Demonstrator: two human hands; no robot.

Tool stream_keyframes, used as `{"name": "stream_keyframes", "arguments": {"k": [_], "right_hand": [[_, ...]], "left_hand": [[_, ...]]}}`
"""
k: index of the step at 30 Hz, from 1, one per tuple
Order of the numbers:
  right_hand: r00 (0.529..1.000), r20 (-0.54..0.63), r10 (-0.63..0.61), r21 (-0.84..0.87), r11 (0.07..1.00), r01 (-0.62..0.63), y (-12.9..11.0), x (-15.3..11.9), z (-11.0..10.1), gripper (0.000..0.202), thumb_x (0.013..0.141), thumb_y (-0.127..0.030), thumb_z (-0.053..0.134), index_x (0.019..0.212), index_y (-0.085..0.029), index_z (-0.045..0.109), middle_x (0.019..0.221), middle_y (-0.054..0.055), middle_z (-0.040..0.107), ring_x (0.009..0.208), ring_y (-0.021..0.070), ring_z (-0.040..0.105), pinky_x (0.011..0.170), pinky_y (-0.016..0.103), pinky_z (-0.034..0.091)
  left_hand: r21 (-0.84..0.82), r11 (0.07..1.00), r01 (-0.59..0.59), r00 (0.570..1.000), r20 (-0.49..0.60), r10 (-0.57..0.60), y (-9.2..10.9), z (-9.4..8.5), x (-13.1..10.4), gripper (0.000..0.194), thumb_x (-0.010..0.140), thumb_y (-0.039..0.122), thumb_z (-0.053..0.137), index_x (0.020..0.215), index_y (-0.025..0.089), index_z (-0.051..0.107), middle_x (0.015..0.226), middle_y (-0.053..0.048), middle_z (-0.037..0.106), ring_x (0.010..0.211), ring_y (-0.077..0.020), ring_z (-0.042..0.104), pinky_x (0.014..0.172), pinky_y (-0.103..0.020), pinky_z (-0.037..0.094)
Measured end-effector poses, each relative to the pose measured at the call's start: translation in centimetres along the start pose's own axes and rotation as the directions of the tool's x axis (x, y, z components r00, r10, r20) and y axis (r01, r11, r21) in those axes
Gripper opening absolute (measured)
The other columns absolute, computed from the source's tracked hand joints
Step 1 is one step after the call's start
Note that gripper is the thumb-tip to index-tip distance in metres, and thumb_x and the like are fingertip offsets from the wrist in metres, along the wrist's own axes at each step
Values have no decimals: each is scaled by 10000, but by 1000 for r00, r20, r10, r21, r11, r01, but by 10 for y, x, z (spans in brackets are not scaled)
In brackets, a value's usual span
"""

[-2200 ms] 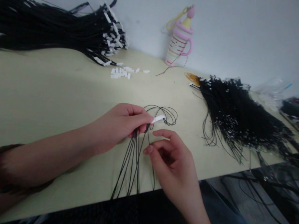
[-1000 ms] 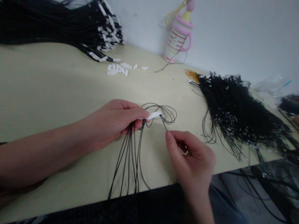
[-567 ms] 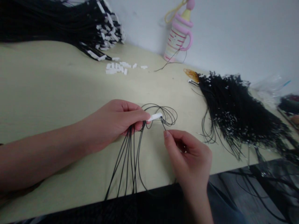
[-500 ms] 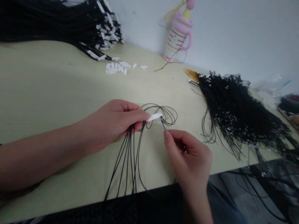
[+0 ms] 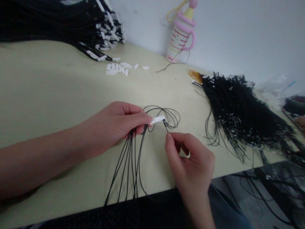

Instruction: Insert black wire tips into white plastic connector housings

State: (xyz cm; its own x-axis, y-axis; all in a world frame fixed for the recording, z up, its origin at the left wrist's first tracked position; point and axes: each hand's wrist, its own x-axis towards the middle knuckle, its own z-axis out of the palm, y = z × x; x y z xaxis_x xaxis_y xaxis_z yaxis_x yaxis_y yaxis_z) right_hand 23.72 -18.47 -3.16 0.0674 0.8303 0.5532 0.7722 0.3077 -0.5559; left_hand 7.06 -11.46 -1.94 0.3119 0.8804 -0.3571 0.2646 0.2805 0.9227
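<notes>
From where I stand, a slim white strip [image 5: 158, 119] sits just above the worktop [image 5: 59, 82], slightly tilted, its near end pinched between thumb and fingers of the left hand [image 5: 126, 119]. The thin black wires [image 5: 130, 140] curl in loops behind it and fan down from that hand past the table's front edge. The right hand [image 5: 190, 156] grips a short wire [image 5: 166, 127] at the strip's far end, fingertips together. Farther back lie small white pieces [image 5: 116, 68], a thick black bundle [image 5: 59, 25] with white tips, a pink-handled bottle [image 5: 177, 41] against the wall and, rightward, a dark wire heap [image 5: 240, 108].
</notes>
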Motion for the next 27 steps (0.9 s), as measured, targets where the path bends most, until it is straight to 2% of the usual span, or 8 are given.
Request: {"name": "stream_keyframes", "arguments": {"k": [5, 9, 12, 15, 18, 22, 27], "right_hand": [[994, -49, -97, -91, 992, 92, 0, -1, 2, 90, 805, -111, 612, 736, -152, 654, 646, 10, 584, 630, 130, 539, 598, 262, 454], [984, -117, -131, -120, 986, 117, 1, 0, 4, 74, 786, -102, 616, 727, -140, 642, 893, 96, 578, 811, 192, 601, 652, 321, 498], [979, -63, -192, -38, 981, 190, 3, 0, 4, 115, 795, -62, 563, 723, -151, 566, 1159, 143, 590, 1109, 262, 577, 853, 386, 519], [976, 39, -214, 28, 977, 213, 5, -1, 3, 143, 820, -47, 522, 754, -172, 499, 1276, 112, 582, 1268, 244, 488, 1028, 385, 443], [973, 112, -201, 63, 979, 195, 6, -2, 1, 138, 835, -50, 516, 803, -181, 485, 1271, 91, 596, 1243, 175, 517, 1044, 294, 427], [972, 143, -186, 85, 981, 175, 8, -2, -1, 142, 830, -52, 534, 807, -183, 484, 1186, 75, 629, 1134, 99, 571, 981, 180, 438], [973, 123, -193, 96, 979, 182, 8, -3, 1, 158, 827, -37, 530, 798, -181, 472, 1132, 74, 635, 1108, 75, 565, 977, 145, 416]], "left_hand": [[33, 999, -32, 999, 4, 31, -1, 0, 0, 353, 777, 400, 612, 511, 184, 527, 459, 36, 423, 449, -89, 311, 423, -230, 225], [83, 996, -35, 998, 50, 31, 3, 1, -1, 302, 767, 377, 613, 542, 182, 562, 458, 46, 442, 428, -74, 305, 407, -208, 223], [118, 991, -59, 994, 97, 48, 7, 1, -3, 276, 765, 353, 607, 552, 180, 578, 466, 48, 459, 433, -67, 319, 409, -192, 231], [154, 985, -84, 990, 128, 64, 7, 0, -3, 297, 766, 349, 598, 530, 172, 559, 463, 46, 448, 447, -64, 332, 418, -181, 244], [148, 984, -100, 986, 145, 79, 5, -1, -2, 295, 770, 343, 595, 536, 167, 561, 469, 47, 457, 452, -59, 340, 424, -172, 251], [136, 984, -118, 983, 156, 97, 4, -1, 0, 278, 772, 331, 601, 547, 170, 578, 467, 51, 471, 435, -54, 334, 409, -173, 242], [129, 986, -109, 984, 153, 89, 6, 0, 0, 271, 768, 312, 600, 539, 169, 574, 463, 47, 478, 431, -56, 337, 405, -174, 247]]}}
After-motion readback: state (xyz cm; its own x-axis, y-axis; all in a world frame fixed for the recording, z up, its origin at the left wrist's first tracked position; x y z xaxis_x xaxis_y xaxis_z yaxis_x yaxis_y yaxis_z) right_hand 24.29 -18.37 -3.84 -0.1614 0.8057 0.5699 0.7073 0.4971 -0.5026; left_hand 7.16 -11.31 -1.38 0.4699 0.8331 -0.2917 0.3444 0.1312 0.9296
